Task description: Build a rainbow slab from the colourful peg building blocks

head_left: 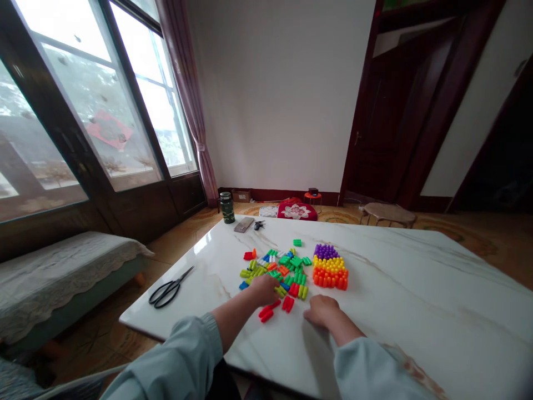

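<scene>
My left hand (265, 290) reaches into a loose pile of plastic pieces, green (298, 279), yellow-green (255, 271), red, orange, blue and white. Its fingers curl downward among them; whatever they grip is hidden. Just below it lie several red pieces (266, 314), with another red pair (287, 304) to their right. My right hand (322, 311) rests on the table right of these, fingers curled in and their tips mostly out of sight. Beyond it stands a neat block of upright pieces in rows: purple (326, 251), yellow (328, 263) and orange (330, 279).
Black-handled scissors (170, 289) lie on the left of the white marble-look table (400, 278). Toward the far edge are a camouflage flask (227, 208), a phone (244, 224) and keys (259, 225). A lone green piece (297, 243) sits behind the pile. Stool (387, 213) beyond.
</scene>
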`<action>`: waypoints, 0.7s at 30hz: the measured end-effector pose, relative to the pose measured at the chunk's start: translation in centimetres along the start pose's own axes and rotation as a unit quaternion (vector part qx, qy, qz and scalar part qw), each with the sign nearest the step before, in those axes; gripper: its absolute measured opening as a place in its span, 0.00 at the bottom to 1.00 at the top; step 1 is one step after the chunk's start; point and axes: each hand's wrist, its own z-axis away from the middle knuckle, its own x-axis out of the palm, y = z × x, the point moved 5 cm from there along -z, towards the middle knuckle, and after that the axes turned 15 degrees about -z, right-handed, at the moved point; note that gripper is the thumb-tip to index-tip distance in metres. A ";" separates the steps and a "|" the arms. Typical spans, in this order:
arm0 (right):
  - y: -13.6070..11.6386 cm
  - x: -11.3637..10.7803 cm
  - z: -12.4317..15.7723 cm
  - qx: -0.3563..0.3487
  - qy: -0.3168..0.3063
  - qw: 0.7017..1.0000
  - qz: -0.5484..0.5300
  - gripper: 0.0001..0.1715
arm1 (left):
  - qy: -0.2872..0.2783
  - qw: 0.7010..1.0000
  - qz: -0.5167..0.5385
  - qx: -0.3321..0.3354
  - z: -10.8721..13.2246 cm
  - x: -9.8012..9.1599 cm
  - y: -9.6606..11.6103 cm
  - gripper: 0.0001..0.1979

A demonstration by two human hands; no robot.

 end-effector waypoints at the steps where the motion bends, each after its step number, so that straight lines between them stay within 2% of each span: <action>1: -0.2 -0.3 0.2 0.010 -0.030 0.999 0.011 0.21 | 0.003 1.000 0.002 -0.009 -0.9 -0.5 -0.6 0.16; 3: -0.5 -0.9 0.6 0.012 -0.062 0.998 0.015 0.22 | 0.024 0.999 0.009 -0.028 -2.8 -1.2 -1.4 0.18; 7: -1.2 -2.0 1.2 -0.019 -0.055 0.998 -0.014 0.20 | 0.077 0.996 0.036 -0.040 -7.2 -1.5 -1.8 0.23; 10: -2.1 -2.4 1.9 -0.040 -0.048 0.998 -0.032 0.16 | 0.108 0.992 0.063 -0.015 -10.6 -0.8 -1.2 0.28; 13: -3.0 -2.7 2.5 -0.048 -0.047 0.997 -0.041 0.15 | 0.115 0.989 0.087 0.031 -13.4 0.2 0.0 0.29; 16: -3.2 -2.5 2.8 -0.055 -0.053 0.996 -0.045 0.16 | 0.118 0.984 0.118 0.067 -14.9 1.1 0.9 0.23; 19: -2.8 -1.7 3.1 -0.067 -0.067 0.994 -0.048 0.16 | 0.131 0.977 0.151 0.072 -15.3 1.3 1.0 0.14; 21: -2.6 -1.3 3.6 -0.075 -0.072 0.993 -0.056 0.16 | 0.138 0.976 0.163 0.050 -15.5 1.0 0.5 0.16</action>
